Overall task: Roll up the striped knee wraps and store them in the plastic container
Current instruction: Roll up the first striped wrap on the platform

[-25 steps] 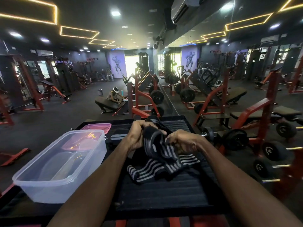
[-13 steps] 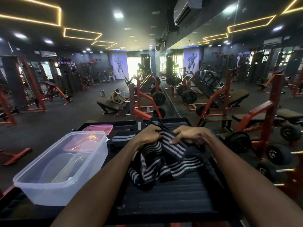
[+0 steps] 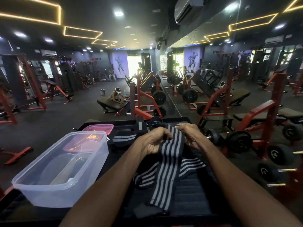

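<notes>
Unbunched since half a second ago, the wrap (image 3: pixel 165 171) now hangs as one flat striped band from both hands and trails down the dark bench (image 3: pixel 193 203) toward the camera. Left hand (image 3: pixel 154 141) pinches the band's upper left edge with curled fingers; right hand (image 3: pixel 188 136) pinches the upper right edge, so the top end is held taut and square, likely to line it up before a roll is started. More of its length lies looped under the held strip, on the bench just below the hands. A second wrap (image 3: pixel 124 137), dark with pale stripes, lies on the bench beyond the left hand, apparently not yet rolled. Open and seemingly with nothing stored in it, the container (image 3: pixel 62 171) stands at the bench's left edge, beside the left forearm, within easy reach for stowing. Its pink lid (image 3: pixel 98 129) rests behind it. Nothing lies between the hands and the container. Around the bench stand red-framed gym machines (image 3: pixel 144 99) and, to the right, a rack of dumbbells (image 3: pixel 278 154); a wall mirror doubles the room.
</notes>
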Tool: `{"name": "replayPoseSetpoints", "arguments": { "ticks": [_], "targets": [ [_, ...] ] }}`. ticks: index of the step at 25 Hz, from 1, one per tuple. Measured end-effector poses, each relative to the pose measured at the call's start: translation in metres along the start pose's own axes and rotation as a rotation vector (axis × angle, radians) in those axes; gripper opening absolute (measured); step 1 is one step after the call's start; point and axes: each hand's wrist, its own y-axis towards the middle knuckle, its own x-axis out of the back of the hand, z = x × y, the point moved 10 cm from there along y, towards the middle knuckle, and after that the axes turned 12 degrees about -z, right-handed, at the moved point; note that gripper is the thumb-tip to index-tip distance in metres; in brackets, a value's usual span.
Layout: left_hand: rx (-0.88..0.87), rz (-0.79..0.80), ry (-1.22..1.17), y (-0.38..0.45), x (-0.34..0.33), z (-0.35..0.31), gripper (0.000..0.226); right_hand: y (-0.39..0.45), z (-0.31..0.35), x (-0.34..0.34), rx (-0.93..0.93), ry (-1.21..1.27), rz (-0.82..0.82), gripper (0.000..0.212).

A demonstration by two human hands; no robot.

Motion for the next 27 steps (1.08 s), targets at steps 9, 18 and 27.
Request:
{"name": "replayPoseSetpoints", "arguments": {
  "ticks": [9,18,27],
  "targets": [
    [-0.123,-0.362,-0.126,0.049,0.049,0.013,0.035,0.006,-0.025,-0.020,0.064,-0.124,0.057,0.018],
    [-0.291,-0.397,-0.150,0.062,0.065,0.011,0.009,0.015,-0.043,-0.022,0.068,-0.017,0.015,0.006],
    [-0.442,-0.392,-0.042,0.058,0.080,0.004,0.008,0.016,-0.037,-0.025,0.210,-0.089,0.084,0.012]
  ]
}}
